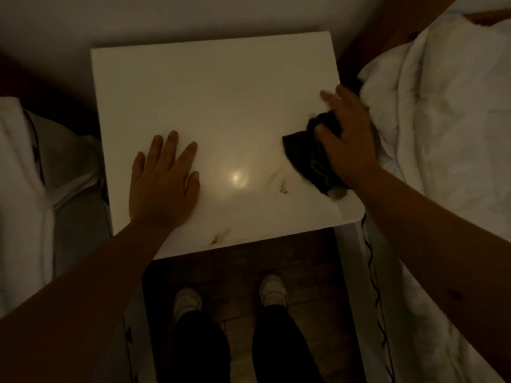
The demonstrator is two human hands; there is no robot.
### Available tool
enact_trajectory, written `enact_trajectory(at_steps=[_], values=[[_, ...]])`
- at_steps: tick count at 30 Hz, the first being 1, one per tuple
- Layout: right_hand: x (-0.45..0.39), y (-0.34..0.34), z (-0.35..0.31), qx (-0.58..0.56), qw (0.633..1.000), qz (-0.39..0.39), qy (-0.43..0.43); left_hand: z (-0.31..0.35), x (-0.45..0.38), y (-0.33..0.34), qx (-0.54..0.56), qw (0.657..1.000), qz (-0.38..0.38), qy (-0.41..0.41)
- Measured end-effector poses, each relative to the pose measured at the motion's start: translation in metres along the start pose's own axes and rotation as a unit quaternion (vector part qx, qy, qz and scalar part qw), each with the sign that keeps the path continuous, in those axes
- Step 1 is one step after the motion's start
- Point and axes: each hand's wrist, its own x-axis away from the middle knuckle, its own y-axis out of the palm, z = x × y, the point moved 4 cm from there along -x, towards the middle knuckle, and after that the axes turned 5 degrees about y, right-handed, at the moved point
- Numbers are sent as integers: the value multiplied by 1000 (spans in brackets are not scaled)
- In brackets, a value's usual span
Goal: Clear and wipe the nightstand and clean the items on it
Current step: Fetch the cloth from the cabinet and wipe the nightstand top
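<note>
The white nightstand [210,89] fills the middle of the dim view, its top bare of items. My left hand [163,181] lies flat on its near left part, fingers spread, holding nothing. My right hand [345,139] presses a dark cloth [307,158] onto the top near its right edge; the fingers look blurred. Two brownish smears show on the surface, one [283,187] just left of the cloth and one [221,236] by the front edge. A bright light reflection sits between my hands.
A bed with white crumpled bedding [437,111] runs along the right side, touching the nightstand's edge. Another white bed or linen pile [33,189] stands at the left. A dark cable [373,272] hangs by the right bed frame. My feet in white shoes stand on the floor below.
</note>
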Motion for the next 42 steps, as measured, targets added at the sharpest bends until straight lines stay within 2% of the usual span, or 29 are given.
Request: enact_trajectory(at_steps=[2,4,10,15,18,22,24,26,29,30,33,35,37,38,40,42], values=[[11,20,-5,142,986,-55,-60,1,0,-2,2,1000,-1,0],[23,34,-6,218,969,-65,-96,2,-1,-2,2,1000,-5,0],[56,68,-48,168,960,-88,-209,2,0,-2,0,1000,-5,3],[105,98,-85,81,974,-127,-172,0,0,1,13,1000,-3,8],[127,118,-110,57,970,-132,-196,-4,0,4,28,999,-5,15],[143,138,-139,28,968,-120,-217,-8,2,-2,109,994,9,-11],[147,146,-147,10,973,-103,-208,-11,5,-6,204,979,17,-19],[152,153,-157,-4,980,-90,-178,-15,8,-9,321,946,18,-48],[161,166,-175,-8,986,-84,-145,-22,29,-20,529,833,61,-153],[162,169,-183,-6,984,-86,-157,-25,43,-25,546,816,81,-173],[164,169,-203,-60,971,-116,-201,-32,88,-25,525,818,104,-210],[155,156,-199,-168,970,-142,-101,-36,114,-18,504,826,109,-225],[137,129,-174,-269,958,-100,15,-37,132,-10,481,839,103,-232],[124,111,-153,-295,952,-64,46,-37,138,-7,477,841,105,-231],[102,72,-101,-252,965,5,66,-36,147,-1,473,843,118,-226],[98,42,-50,-113,990,44,77,-38,151,0,462,847,134,-226]])
